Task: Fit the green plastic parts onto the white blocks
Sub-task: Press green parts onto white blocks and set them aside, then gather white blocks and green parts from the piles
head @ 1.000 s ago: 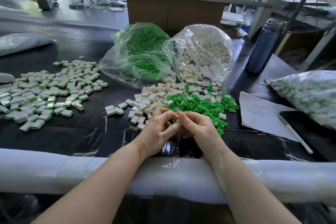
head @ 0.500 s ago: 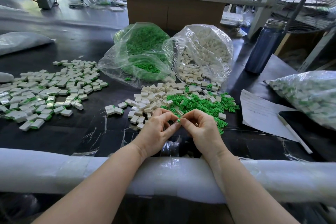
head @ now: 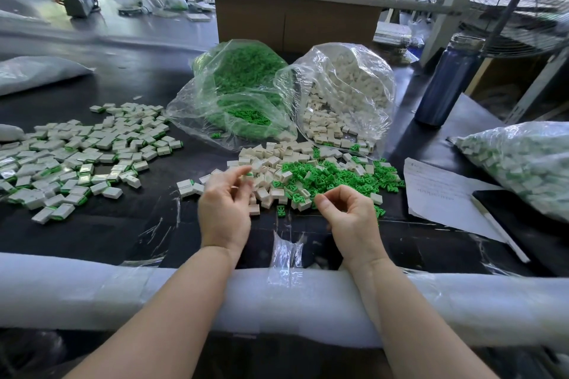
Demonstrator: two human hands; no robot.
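Loose white blocks and green plastic parts lie heaped together in the middle of the black table. My left hand is at the left edge of that heap, its fingers blurred, and its fingertips pinch a white block with a green edge. My right hand hovers at the near edge of the green parts with its fingers curled. Nothing shows between them. Finished blocks with green inserts spread over the left of the table.
A clear bag of green parts and a clear bag of white blocks stand behind the heap. A blue bottle, a paper sheet, a pen and a full bag are at the right. White foam padding lines the near edge.
My hands were pressed together over a piece in front of the heap. They have parted: the left went left and forward with a block, and the right drew back to the right.
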